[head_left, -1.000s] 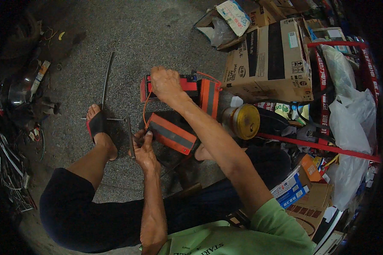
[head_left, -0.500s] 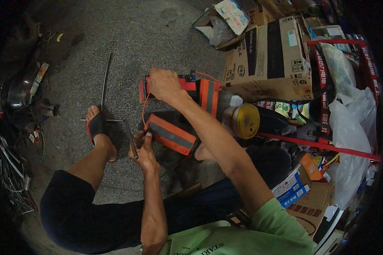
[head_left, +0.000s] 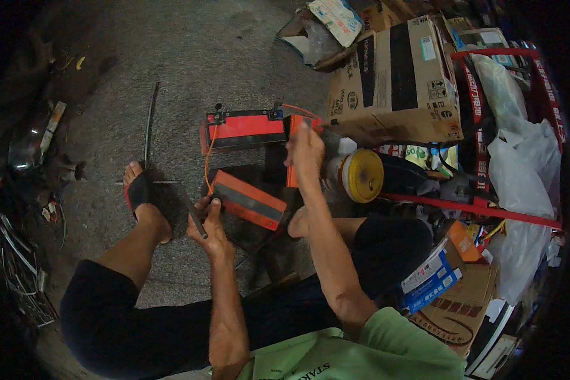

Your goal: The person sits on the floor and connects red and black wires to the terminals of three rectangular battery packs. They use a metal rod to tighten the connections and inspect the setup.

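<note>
In my left hand (head_left: 210, 221) is a dark metal rod (head_left: 196, 218), its lower end sticking out below the fingers. The thumb and fingers are closed beside the near corner of an orange-and-grey battery block (head_left: 250, 201). An orange wire (head_left: 208, 158) runs from that corner up to a terminal on the red-and-black battery (head_left: 246, 130) behind. Over a third, orange battery block (head_left: 292, 176) at the right is my right hand (head_left: 307, 155), smeared by motion, its fingers hard to make out. A second orange wire (head_left: 297, 110) joins the far battery's right terminal to this third block.
A thin T-shaped metal bar (head_left: 152, 120) lies on the floor by my left foot (head_left: 139, 190). To the right stand a yellow-lidded tub (head_left: 365, 176), a large cardboard box (head_left: 392, 82) and a red metal frame (head_left: 475, 209) hung with plastic bags. Scrap metal (head_left: 19, 247) lies at far left.
My right hand has moved from the far battery's left terminal rightward, to over the third block. The far battery's top and terminals are now uncovered. My left hand stays nearly in place with the rod.
</note>
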Demonstrator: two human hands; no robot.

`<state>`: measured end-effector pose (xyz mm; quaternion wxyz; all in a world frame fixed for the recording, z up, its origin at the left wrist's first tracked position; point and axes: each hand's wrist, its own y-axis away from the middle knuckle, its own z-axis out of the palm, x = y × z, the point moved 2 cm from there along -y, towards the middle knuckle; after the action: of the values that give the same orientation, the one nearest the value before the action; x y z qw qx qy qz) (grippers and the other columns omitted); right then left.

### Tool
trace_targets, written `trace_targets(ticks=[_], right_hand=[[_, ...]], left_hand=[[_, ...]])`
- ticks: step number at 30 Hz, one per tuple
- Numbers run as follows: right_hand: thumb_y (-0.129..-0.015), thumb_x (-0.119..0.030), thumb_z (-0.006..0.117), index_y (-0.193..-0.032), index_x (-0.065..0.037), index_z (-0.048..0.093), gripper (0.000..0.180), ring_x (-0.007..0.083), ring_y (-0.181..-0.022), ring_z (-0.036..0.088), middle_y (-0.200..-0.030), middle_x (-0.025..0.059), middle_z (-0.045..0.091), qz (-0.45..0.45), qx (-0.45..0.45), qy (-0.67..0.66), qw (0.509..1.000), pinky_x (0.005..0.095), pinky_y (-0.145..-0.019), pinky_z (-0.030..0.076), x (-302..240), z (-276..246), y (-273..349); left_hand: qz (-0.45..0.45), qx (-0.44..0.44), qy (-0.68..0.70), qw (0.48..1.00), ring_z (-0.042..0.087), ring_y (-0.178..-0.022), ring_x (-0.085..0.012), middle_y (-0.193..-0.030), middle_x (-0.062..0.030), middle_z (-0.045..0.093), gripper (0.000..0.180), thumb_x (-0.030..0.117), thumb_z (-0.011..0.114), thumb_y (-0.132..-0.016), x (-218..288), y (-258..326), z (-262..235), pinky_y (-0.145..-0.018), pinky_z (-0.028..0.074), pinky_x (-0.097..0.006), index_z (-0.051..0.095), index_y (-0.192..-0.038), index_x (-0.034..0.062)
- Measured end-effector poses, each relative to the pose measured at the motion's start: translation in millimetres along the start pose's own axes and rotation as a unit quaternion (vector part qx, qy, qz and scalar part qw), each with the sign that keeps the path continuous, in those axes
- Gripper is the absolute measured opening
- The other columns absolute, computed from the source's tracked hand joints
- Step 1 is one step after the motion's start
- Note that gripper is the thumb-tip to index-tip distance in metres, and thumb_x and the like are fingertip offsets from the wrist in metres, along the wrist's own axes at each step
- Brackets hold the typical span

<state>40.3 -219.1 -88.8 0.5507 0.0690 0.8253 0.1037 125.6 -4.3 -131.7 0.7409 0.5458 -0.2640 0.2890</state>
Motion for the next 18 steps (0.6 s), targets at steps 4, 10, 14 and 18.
trace_targets(ticks=[4,10,14,18], right_hand=[[-0.102,-0.038,0.046,-0.077,-0.002,0.056,0.046,0.0176,-0.04,0.051,-0.059,0.0092,0.055,-0.015,0.087,0.194,0.977,0.0342,-0.04,0.043,91.7,-86.1,4.6],[-0.102,-0.032,0.045,-0.08,0.003,0.059,0.043,0.0288,-0.051,0.06,-0.062,0.0185,0.059,-0.19,0.123,0.339,0.913,0.0417,-0.052,0.046,85.2,-86.5,20.5],[-0.097,-0.027,0.048,-0.079,0.003,0.061,0.037,0.0444,-0.067,0.061,-0.071,0.0272,0.061,-0.068,0.145,0.269,0.95,0.0484,-0.061,0.045,91.0,-94.5,49.2],[-0.092,-0.031,0.047,-0.078,0.003,0.065,0.041,0.0498,-0.076,0.062,-0.079,0.031,0.064,-0.033,0.114,0.356,0.927,0.0537,-0.07,0.048,116.6,-86.1,74.3]], left_hand=[[-0.008,-0.021,-0.024,0.999,0.063,-0.088,-0.0193,-0.098,-0.0078,0.063,0.025,0.002,0.075,-0.082,2.6,7.2,11.4,-0.083,0.052,-0.036,0.062,-0.103,-0.0002],[0.005,-0.037,-0.071,0.997,0.063,-0.084,-0.0175,-0.096,-0.0063,0.065,0.023,0.007,0.077,-0.082,0.5,-3.4,0.2,-0.075,0.051,-0.034,0.063,-0.101,0.0016],[-0.015,-0.03,-0.06,0.998,0.062,-0.078,-0.0157,-0.09,-0.0042,0.065,0.022,0.009,0.077,-0.082,2.0,2.6,6.8,-0.071,0.049,-0.032,0.065,-0.099,0.0034],[0.004,-0.033,-0.089,0.996,0.061,-0.075,-0.0149,-0.09,-0.0037,0.065,0.022,0.013,0.077,-0.083,1.3,0.7,7.5,-0.068,0.047,-0.031,0.065,-0.099,0.0034]])
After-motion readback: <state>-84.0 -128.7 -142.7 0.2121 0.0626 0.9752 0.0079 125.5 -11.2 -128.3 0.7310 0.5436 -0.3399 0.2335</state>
